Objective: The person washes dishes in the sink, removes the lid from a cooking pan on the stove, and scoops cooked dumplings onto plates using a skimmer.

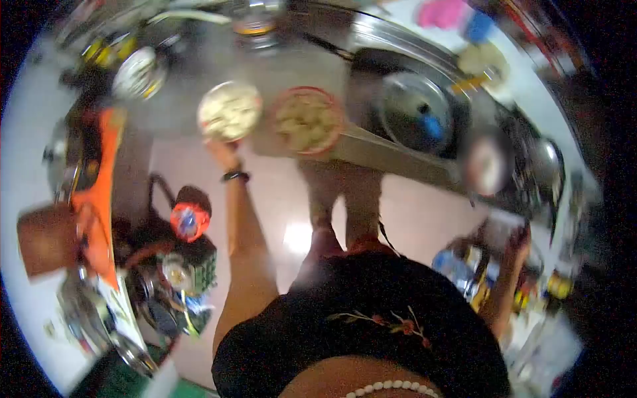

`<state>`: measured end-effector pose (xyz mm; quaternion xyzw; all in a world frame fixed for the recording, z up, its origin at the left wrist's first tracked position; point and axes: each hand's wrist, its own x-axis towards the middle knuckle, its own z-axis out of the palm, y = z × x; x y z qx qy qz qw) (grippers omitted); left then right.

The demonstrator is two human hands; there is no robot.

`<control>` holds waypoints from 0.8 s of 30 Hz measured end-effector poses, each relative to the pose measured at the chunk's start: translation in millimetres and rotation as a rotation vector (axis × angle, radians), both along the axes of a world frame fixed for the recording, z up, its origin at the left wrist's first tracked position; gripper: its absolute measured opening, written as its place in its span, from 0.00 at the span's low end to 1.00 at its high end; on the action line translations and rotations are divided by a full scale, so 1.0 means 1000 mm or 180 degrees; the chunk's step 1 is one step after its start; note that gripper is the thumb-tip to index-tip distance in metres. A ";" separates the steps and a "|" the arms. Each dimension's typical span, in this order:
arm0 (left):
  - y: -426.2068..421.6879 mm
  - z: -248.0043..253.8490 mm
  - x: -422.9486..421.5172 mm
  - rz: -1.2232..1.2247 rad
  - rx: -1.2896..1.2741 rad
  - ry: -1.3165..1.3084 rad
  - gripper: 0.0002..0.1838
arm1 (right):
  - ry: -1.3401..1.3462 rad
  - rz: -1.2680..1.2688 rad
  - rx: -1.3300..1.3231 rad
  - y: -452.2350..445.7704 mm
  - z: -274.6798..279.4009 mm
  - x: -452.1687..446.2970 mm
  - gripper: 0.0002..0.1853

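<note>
My left hand (224, 152), with a dark band at its wrist, grips the near edge of a round bowl of pale pieces (230, 111) over the counter. Just right of it, a red-rimmed bowl of darker pieces (307, 121) stands on the counter and is not touched. Out at the right side, my right hand (519, 242) is blurred beside the shelf items; its fingers and anything in them cannot be made out.
A sink (371, 142) with a round metal vessel (417, 113) lies right of the bowls. A glass jar (255, 26) stands at the back. An orange cloth (99, 199) hangs at left, and a red container (190, 221) is near the floor.
</note>
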<state>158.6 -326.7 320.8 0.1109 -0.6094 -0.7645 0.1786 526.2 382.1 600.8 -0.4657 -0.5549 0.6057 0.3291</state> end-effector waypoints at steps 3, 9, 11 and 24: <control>-0.053 0.002 0.008 0.0028 0.0774 -0.0509 0.37 | 0.0503 0.0862 -0.0647 -0.033 -0.042 -0.035 0.10; -0.135 -0.056 0.076 0.1084 0.0769 -0.0909 0.26 | 0.0572 0.1015 -0.0475 -0.091 -0.088 -0.095 0.17; -0.073 -0.026 0.105 0.1401 -0.0786 -0.1202 0.24 | 0.0413 0.1386 -0.0209 -0.084 -0.092 -0.091 0.15; 0.408 -0.098 0.038 -0.4079 -0.2124 0.0067 0.42 | -0.0085 0.1505 -0.0689 -0.004 -0.147 -0.078 0.14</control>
